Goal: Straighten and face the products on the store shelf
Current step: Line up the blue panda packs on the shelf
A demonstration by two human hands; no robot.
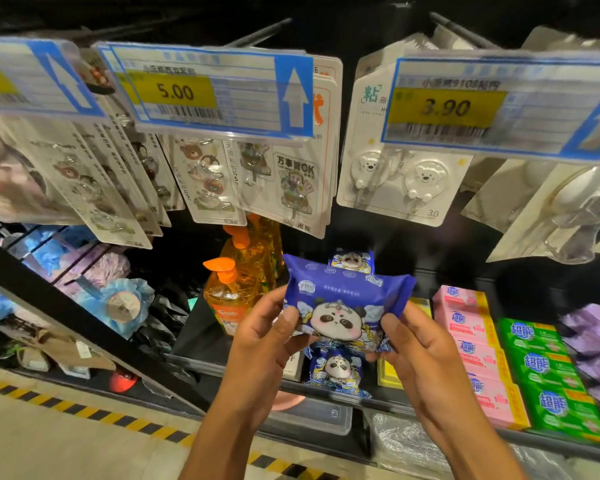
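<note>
Holding one blue panda pack (347, 299) up in front of the shelf (201, 367), both hands grip it by its lower edge. The left hand (267, 337) has its thumb pressed on the pack's front at the lower left, with its fingers curled behind. The right hand (416, 344) pinches the lower right corner between thumb and fingers. The pack is off the shelf and slightly tilted, with its panda print facing the camera.

Two more packs of the same kind show near it. A rear panda pack (352, 260) peeks out just above the held pack's top edge. A lower panda pack (336, 372) lies on the shelf directly below the held one, between the two wrists.

Left of the held pack is a row of orange pump bottles (229, 292); three pump tops can be counted. To its right lie pink boxes (465, 327), about five in a line running front to back. Beyond them are three green boxes (541, 365).

Above the held pack, two price tags can be read: a 5.00 tag (177, 91) up to the left and a 3.90 tag (447, 107) up to the right. A third tag is cut off at the far left. Under the 3.90 tag hangs a white card (395, 181) with two bear-shaped hooks.
</note>
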